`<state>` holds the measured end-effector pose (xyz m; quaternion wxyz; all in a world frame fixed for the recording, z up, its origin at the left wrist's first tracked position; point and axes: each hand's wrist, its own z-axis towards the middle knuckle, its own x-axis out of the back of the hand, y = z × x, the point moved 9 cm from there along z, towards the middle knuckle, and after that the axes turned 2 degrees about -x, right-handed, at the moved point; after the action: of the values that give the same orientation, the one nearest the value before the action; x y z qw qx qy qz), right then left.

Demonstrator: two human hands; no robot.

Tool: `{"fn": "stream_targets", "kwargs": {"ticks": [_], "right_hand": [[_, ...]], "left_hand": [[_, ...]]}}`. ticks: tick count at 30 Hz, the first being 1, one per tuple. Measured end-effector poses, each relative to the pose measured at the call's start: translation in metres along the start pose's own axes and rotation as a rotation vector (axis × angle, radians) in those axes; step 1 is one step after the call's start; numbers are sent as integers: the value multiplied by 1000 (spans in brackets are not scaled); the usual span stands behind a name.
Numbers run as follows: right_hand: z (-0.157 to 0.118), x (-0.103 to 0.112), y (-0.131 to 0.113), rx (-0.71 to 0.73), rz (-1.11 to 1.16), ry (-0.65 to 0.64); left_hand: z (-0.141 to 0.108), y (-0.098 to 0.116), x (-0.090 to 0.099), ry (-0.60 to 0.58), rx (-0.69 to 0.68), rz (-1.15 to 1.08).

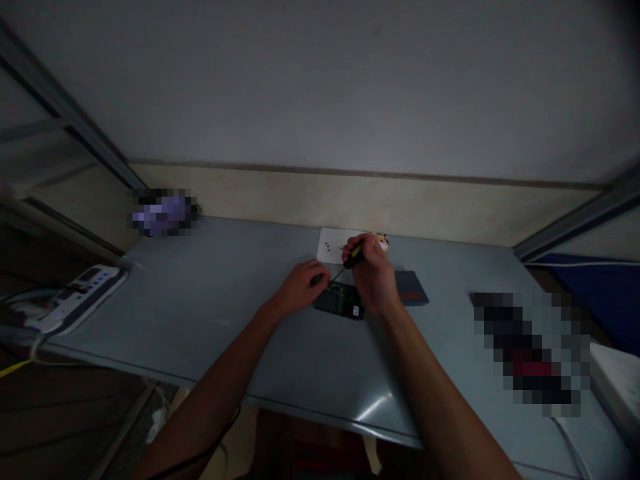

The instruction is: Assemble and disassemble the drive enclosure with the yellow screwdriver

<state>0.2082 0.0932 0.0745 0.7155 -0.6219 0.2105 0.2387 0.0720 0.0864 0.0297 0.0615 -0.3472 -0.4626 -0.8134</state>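
Note:
A dark flat device with a green circuit board (344, 303) showing lies on the grey table (210, 313). My right hand (376, 277) is closed around the black and yellow handle of a screwdriver (356, 254), its shaft slanting down and left to the board's upper edge. Beside that tip, my left hand (301, 288) has its fingers drawn together at the device's upper left corner. A small dark piece shows at these fingers; I cannot make out what it is.
Behind the hands lies a white sheet (327, 240) with several tiny dark bits, and a small orange-white figure (383, 243). Right of the device rests a dark grey flat piece (413, 288). A power strip (85, 300) sits at the left; blurred-out items lie at both sides.

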Motion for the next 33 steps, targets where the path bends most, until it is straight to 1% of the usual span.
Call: {"fn": "stream_targets", "kwargs": {"ticks": [6,9,12,16,20,23,26,33], "right_hand": [[2,5,-5,78,-232,-4],[1,3,-6,83,-260,-34],[-1,-3,-5,67,-242,-66],[-2,-7,-6,54,-192,-62],[1,-3,-6,58,-157,-58],[4,4,-5,69,-68,-47],[5,9,-4,89,9,-8],[3,4,-5,97,-13,10]], "left_hand": [[0,0,0,3,-2,4],[0,0,-1,-7,7,3],[0,0,0,-8,5,4],[0,-1,0,-4,11,12],[-1,-2,-1,3,13,14],[-1,-2,-1,2,6,4],[0,-3,-1,5,6,8],[0,-3,-1,11,-6,-3]]}}
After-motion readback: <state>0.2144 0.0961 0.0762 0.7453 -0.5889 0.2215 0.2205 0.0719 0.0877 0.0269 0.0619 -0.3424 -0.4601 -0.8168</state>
